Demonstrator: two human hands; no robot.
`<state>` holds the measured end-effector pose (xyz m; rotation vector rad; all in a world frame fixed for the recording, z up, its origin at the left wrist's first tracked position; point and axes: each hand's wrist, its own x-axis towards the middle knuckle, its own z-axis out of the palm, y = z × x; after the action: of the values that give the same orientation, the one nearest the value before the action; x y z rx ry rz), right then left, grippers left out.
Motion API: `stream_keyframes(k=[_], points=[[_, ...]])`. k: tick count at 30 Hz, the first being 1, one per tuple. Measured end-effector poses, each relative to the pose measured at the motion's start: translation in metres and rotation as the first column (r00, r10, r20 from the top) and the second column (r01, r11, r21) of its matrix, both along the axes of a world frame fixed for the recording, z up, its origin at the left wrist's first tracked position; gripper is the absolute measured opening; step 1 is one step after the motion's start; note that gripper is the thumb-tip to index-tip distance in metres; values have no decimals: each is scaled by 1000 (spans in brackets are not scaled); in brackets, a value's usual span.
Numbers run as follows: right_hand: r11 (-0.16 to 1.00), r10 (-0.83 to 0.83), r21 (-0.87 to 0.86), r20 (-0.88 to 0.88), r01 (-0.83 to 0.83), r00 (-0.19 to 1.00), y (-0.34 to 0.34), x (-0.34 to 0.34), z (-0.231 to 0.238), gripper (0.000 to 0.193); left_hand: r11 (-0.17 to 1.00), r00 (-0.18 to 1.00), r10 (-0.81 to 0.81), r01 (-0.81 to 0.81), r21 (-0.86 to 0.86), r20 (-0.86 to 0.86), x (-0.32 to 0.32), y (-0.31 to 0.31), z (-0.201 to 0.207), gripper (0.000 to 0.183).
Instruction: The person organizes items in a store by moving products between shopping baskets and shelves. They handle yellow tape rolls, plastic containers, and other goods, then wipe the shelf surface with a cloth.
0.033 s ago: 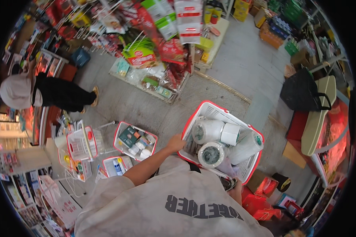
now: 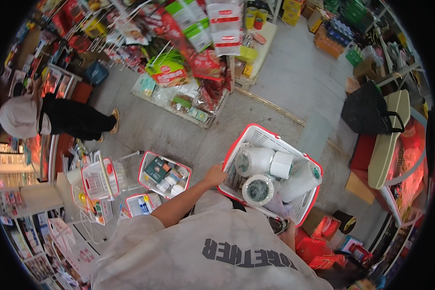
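A white shopping basket [image 2: 263, 133] with a red rim is held up in front of my body. My left hand [image 2: 215, 176] is closed round its left rim. Close against my shirt, my right hand [image 2: 289, 233] grips the near right part of the rim; much of that hand is hidden. Inside the basket lie a large wrapped white roll [image 2: 255, 161], a smaller white roll [image 2: 281, 164], a roll lying end-up [image 2: 258, 190] with a dark core, and a long clear-wrapped roll [image 2: 300, 181]. A dark object [image 2: 278, 224] next to my right hand is too small to make out.
Left of me stand a filled basket [image 2: 165, 175], a smaller one [image 2: 142, 204] and a cart [image 2: 100, 179] with baskets. Ahead is a display platform [image 2: 179, 104] with hanging packets. A person [image 2: 72, 116] stands far left. A black bag [image 2: 369, 111] and red boxes [image 2: 316, 249] are at right.
The surroundings shift very slightly in the picture. Both hands and the basket stay in place, and the person at far left has moved a foot slightly.
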<state>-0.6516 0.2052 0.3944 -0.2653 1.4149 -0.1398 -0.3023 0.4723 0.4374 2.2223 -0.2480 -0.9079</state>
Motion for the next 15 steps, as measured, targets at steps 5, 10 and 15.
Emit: stream_keyframes(k=[5, 10, 15], points=[[994, -108, -26, -2, 108, 994, -31, 7, -12, 17, 991, 990, -130, 128, -45, -49, 46, -71, -15, 35], [975, -216, -41, 22, 217, 976, -69, 50, -32, 16, 977, 978, -205, 203, -62, -31, 103, -125, -51, 37], [964, -225, -151, -22, 219, 974, -130, 135, -14, 11, 982, 984, -155, 144, -123, -86, 174, -184, -55, 42]])
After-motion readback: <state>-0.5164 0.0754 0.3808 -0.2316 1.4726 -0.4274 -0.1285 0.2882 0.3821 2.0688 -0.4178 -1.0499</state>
